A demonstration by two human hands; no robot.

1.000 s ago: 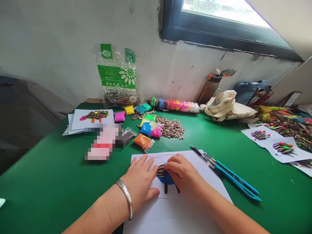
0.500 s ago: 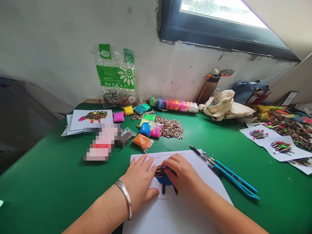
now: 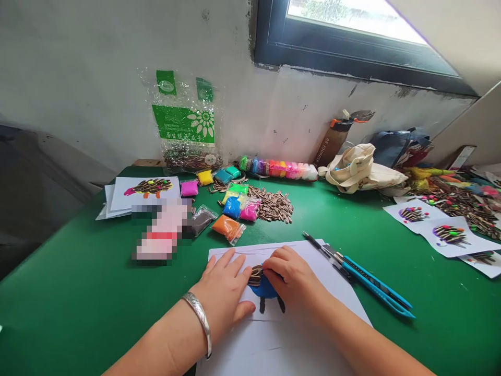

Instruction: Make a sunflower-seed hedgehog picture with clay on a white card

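Observation:
A sheet of white paper (image 3: pixel 242 344) carries a blue clay shape (image 3: pixel 264 288) with two dark legs beneath it. Striped sunflower seeds (image 3: pixel 255 275) are laid side by side on its upper left part. My left hand (image 3: pixel 223 287), wearing a silver bangle, lies flat on the paper with fingers spread, its index fingertip beside the seeds. Thumb and index finger of my right hand (image 3: pixel 291 277) are pinched together over the blue clay, on a sunflower seed at the edge of the row; that seed is mostly hidden by the fingertips.
Behind the paper are a heap of sunflower seeds (image 3: pixel 276 204) and several clay packets (image 3: pixel 228 228). A pen (image 3: pixel 326 255) and blue tweezers (image 3: pixel 378 286) lie at right. Finished seed pictures (image 3: pixel 450 235) rest farther right, another (image 3: pixel 148 187) at left. A seed bag (image 3: pixel 187 125) leans against the wall.
My right fingertips have shifted very slightly on the blue clay, uncovering a bit more of the seeds. My left hand keeps its place; the whole view has drifted slightly.

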